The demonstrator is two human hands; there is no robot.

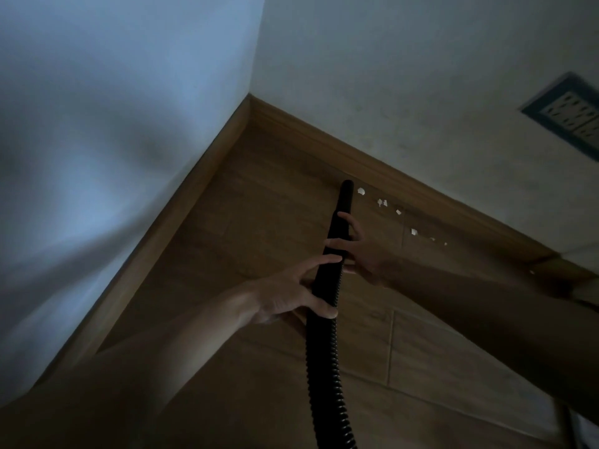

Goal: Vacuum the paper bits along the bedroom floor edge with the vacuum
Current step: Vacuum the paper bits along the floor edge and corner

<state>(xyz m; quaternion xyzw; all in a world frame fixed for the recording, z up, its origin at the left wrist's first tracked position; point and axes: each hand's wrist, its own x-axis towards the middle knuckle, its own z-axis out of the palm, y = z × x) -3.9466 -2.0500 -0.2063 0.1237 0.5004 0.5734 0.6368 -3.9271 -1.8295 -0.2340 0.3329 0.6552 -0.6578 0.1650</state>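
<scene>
Now both hands clamped on black ribbed vacuum hose (327,319): left hand (285,296) nearer, right hand (359,251) beyond. Sweep nozzle tip (346,186) slowly rightward over white torn paper bits (382,202), hugging wooden baseboard (405,183).

A matt black plastic vacuum nozzle (343,215), smooth, joins a ribbed black plastic hose (327,367). The floor (265,202) is warm brown wood-look planks with a faint sheen. The skirting board (372,157) looks like smooth wood. Small white paper bits (382,202) lie at two o'clock of the nozzle. The walls (389,59) are matt painted plaster.
</scene>
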